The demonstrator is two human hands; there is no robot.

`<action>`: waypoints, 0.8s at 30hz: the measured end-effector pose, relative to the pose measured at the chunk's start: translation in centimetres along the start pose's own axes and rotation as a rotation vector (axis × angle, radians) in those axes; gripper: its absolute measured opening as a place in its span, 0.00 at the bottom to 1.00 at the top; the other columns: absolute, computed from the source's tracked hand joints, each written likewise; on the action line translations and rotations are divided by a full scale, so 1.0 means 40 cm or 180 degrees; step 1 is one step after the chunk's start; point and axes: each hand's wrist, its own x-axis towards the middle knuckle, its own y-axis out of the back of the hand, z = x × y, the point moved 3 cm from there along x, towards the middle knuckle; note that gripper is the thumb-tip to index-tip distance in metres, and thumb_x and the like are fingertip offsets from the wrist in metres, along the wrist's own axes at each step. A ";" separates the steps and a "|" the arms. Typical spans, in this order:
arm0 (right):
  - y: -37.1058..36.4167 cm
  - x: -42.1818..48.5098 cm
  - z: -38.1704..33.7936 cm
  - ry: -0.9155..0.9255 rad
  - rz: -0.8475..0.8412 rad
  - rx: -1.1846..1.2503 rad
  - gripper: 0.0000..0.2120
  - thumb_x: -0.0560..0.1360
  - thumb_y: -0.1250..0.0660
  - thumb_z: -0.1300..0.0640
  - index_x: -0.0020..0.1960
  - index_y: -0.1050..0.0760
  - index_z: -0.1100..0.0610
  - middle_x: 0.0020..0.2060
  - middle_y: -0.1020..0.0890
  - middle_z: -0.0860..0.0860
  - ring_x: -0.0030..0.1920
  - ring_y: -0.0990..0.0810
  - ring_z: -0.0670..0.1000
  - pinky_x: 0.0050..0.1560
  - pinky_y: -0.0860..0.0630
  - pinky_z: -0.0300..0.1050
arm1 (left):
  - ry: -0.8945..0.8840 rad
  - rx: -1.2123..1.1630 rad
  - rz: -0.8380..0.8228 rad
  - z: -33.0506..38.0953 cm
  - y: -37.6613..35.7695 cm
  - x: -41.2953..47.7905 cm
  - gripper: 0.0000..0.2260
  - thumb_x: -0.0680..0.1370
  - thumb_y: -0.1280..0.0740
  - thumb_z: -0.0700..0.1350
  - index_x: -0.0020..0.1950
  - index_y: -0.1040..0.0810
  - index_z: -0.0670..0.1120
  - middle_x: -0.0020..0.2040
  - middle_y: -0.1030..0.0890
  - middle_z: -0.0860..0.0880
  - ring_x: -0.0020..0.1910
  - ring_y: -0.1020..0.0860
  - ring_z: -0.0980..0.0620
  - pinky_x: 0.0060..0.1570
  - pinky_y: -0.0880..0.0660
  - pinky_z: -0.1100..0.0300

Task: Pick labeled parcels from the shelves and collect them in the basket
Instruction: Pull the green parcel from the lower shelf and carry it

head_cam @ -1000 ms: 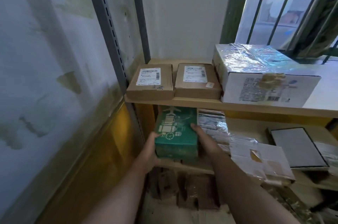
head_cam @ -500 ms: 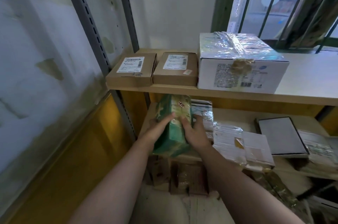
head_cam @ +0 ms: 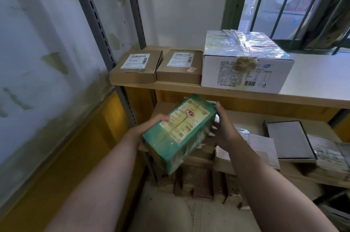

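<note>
A green parcel (head_cam: 180, 133) with a pale printed face and a small red-edged sticker is held tilted in front of the lower shelf. My left hand (head_cam: 149, 127) grips its left side and my right hand (head_cam: 223, 131) grips its right side. On the upper shelf (head_cam: 189, 89) lie two flat brown parcels with white labels, one at the left (head_cam: 136, 66) and one beside it (head_cam: 180, 66). No basket is in view.
A large white taped box (head_cam: 246, 61) stands on the upper shelf to the right. Wrapped packets (head_cam: 255, 148) and a grey flat box (head_cam: 289, 142) lie on the lower shelf. Grey shelf uprights (head_cam: 98, 32) run along the wall at left. Cartons (head_cam: 195, 180) sit on the floor below.
The green parcel has come off the lower shelf, been turned over to show its pale face, and moved toward me in both hands.
</note>
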 end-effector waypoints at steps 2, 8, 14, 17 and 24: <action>0.010 -0.006 -0.007 -0.0184 -0.0327 -0.0160 0.41 0.63 0.33 0.31 0.71 0.32 0.50 0.62 0.25 0.59 0.61 0.24 0.62 0.48 0.20 0.59 | 0.0034 0.0273 -0.0098 0.021 0.026 -0.010 0.35 0.58 0.21 0.62 0.56 0.21 0.44 0.46 0.14 0.43 0.44 0.15 0.45 0.50 0.20 0.53; 0.015 -0.021 0.005 -0.0549 -0.0727 -0.0542 0.40 0.66 0.31 0.35 0.72 0.32 0.54 0.68 0.27 0.63 0.64 0.24 0.64 0.57 0.21 0.62 | 0.0217 0.0548 0.0032 0.046 0.063 -0.022 0.43 0.45 0.17 0.63 0.52 0.20 0.42 0.42 0.14 0.43 0.39 0.15 0.47 0.40 0.20 0.56; 0.053 -0.038 0.006 -0.0463 -0.0215 -0.0331 0.27 0.76 0.42 0.35 0.64 0.26 0.54 0.61 0.24 0.59 0.59 0.23 0.61 0.50 0.22 0.56 | -0.0107 -0.0513 0.1057 -0.010 0.069 -0.013 0.34 0.75 0.42 0.70 0.70 0.27 0.45 0.61 0.21 0.39 0.59 0.22 0.41 0.58 0.28 0.46; 0.059 -0.042 0.015 -0.0221 0.0146 -0.0026 0.24 0.77 0.41 0.36 0.61 0.25 0.53 0.59 0.24 0.59 0.57 0.23 0.61 0.46 0.22 0.55 | -0.0452 -0.1326 0.1761 -0.046 0.051 -0.008 0.36 0.76 0.42 0.69 0.77 0.37 0.49 0.69 0.28 0.43 0.68 0.30 0.40 0.48 0.29 0.50; -0.045 -0.051 0.078 -0.0047 0.0121 0.0163 0.21 0.78 0.37 0.42 0.66 0.28 0.53 0.58 0.23 0.58 0.58 0.24 0.62 0.64 0.27 0.63 | -0.0768 -0.1639 0.1262 -0.103 -0.027 0.099 0.49 0.54 0.31 0.81 0.71 0.29 0.61 0.70 0.25 0.46 0.69 0.29 0.41 0.67 0.35 0.32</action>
